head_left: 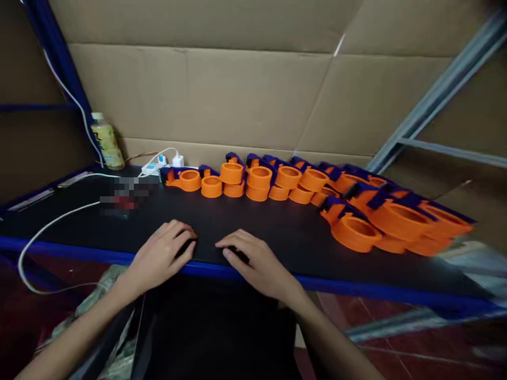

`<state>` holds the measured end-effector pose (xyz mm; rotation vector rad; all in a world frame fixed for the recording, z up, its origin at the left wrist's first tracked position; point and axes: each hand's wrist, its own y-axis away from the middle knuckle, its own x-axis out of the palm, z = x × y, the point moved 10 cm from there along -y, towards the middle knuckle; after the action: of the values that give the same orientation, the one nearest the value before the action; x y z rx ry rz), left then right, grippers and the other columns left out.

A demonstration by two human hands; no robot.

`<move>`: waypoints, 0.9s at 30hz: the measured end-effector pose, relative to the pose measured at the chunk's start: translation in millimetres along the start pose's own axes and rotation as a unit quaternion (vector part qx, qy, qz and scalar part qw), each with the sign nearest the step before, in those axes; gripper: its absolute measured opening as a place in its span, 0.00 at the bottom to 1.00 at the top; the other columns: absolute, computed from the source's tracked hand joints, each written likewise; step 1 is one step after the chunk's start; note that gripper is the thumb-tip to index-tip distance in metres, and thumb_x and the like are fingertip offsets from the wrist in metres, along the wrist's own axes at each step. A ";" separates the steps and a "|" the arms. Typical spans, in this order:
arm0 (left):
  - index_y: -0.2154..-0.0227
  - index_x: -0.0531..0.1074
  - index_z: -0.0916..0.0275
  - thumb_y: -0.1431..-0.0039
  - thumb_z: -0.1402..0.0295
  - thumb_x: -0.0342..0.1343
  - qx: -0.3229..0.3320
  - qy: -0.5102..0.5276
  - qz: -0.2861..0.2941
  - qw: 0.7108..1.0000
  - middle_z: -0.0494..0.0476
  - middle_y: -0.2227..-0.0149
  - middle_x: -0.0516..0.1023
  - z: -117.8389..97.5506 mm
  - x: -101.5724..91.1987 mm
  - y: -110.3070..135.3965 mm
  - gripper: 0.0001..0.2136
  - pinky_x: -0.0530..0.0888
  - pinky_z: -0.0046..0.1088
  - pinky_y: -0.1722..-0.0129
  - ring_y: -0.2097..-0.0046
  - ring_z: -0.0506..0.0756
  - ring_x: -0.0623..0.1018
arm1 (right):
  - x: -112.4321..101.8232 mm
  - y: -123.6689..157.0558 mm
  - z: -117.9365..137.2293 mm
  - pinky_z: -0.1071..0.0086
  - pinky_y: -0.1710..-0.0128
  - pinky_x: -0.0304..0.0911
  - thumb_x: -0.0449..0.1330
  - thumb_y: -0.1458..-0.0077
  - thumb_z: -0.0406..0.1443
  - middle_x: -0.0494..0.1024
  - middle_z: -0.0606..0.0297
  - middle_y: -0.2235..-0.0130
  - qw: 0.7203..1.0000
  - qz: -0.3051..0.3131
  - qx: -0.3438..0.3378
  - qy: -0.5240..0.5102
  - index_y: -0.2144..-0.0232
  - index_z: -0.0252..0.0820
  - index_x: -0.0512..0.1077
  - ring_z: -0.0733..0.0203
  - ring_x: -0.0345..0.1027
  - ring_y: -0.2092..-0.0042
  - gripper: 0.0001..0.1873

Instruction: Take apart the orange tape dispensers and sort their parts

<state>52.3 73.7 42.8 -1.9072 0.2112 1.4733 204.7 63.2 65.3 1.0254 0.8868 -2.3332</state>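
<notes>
My left hand (164,254) rests at the front edge of the black tabletop (277,232), its thumb apart from the loosely bent fingers and nothing in it. Beside it, my right hand (257,261) lies on the same edge, thumb also apart and holding nothing. A gap separates the two hands. Beyond them, several orange and dark-blue tape dispensers (258,182) stand in a row along the back, many stacked on one another. More are grouped at the right, where a front tape dispenser (352,240) is nearest my right hand. Neither hand touches one.
A yellow-labelled bottle (106,141) stands in the back left corner. Near it are a white power strip (152,168) with a charger (178,160) and a white cable (51,224) looping over the front edge. Cardboard (198,95) forms the back wall; a metal post (431,105) slants at right.
</notes>
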 end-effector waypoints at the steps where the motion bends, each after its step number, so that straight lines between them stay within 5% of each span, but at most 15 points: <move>1: 0.54 0.72 0.59 0.30 0.63 0.47 0.001 0.001 -0.004 1.000 0.58 0.52 0.77 -0.5 -1.2 0.1 0.12 0.68 0.44 0.47 0.51 0.60 0.75 | -0.8 0.3 1.1 0.63 0.45 0.64 0.52 0.32 0.37 0.78 0.63 0.52 1.000 -0.004 -0.001 -0.001 0.52 0.46 0.74 0.60 0.70 0.49 0.12; 27: 0.54 0.73 0.60 0.31 0.64 0.48 0.006 0.001 -0.020 1.000 0.59 0.52 0.77 -2.9 -7.4 1.8 0.11 0.70 0.44 0.48 0.51 0.60 0.75 | -0.4 2.1 2.8 0.60 0.44 0.64 0.52 0.31 0.37 0.77 0.62 0.52 1.000 0.004 -0.005 -0.008 0.52 0.46 0.74 0.59 0.69 0.48 0.12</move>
<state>51.2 68.5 49.0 -1.8939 0.1810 1.4405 204.9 59.8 66.3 1.0027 0.8872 -2.3248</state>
